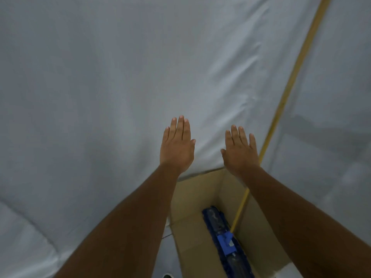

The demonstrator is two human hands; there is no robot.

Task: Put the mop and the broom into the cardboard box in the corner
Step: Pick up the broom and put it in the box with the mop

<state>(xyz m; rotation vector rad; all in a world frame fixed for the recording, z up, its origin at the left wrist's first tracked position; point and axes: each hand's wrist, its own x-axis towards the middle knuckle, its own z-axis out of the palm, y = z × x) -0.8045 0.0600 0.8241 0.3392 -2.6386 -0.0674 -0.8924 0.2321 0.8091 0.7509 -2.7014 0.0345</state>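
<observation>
A tall cardboard box (192, 199) stands open in the corner, low in the head view. Inside it rests the mop, its blue flat head (222, 237) at the bottom and its yellow wooden handle (291, 85) leaning up and to the right against the wall. My left hand (176, 145) and my right hand (240, 149) are both held out flat above the box, palms down, fingers apart, holding nothing. The right hand is just left of the handle without touching it. No broom is in view.
White sheeting (100, 77) covers the walls on both sides of the corner. A strip of tiled floor (166, 247) shows left of the box, with the tip of a shoe (167, 275) at the bottom edge.
</observation>
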